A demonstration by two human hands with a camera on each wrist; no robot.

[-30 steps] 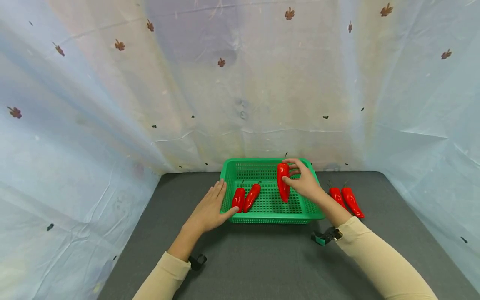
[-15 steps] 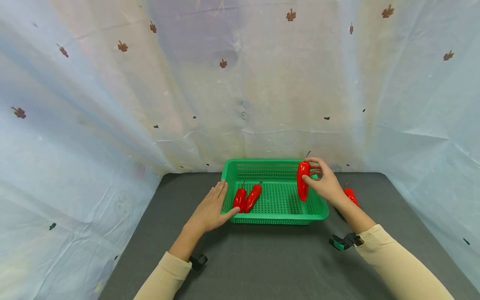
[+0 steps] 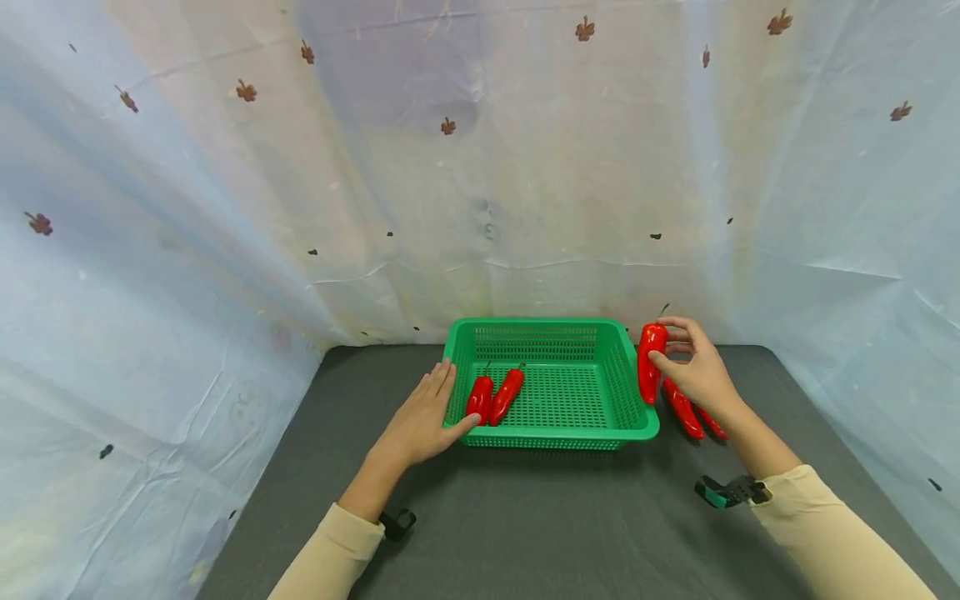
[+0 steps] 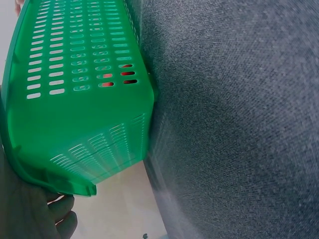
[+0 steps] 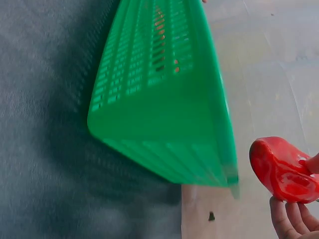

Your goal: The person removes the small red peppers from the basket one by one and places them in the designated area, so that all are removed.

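Note:
In the head view my right hand [image 3: 699,371] holds a long red pepper [image 3: 650,364] between thumb and fingers, stem up, beside the right rim of a green plastic basket [image 3: 555,433]. The right wrist view shows this pepper [image 5: 284,169] raised above rim height, just outside the basket wall. My left hand [image 3: 422,421] rests on the basket's left rim, its fingers straight and its thumb along the front corner. Inside the basket at the left lie two more red peppers, a left one [image 3: 478,398] and a slanted one [image 3: 507,395].
Right of the basket, two red peppers lie on the dark grey table [image 3: 540,525]: a nearer one [image 3: 682,410] and another [image 3: 712,423] partly behind my right wrist. A pale patterned sheet [image 3: 480,183] hangs behind and at both sides.
My right hand has carried the pepper to the right, from above the basket's inside to its right rim. The left hand has stayed on the left rim.

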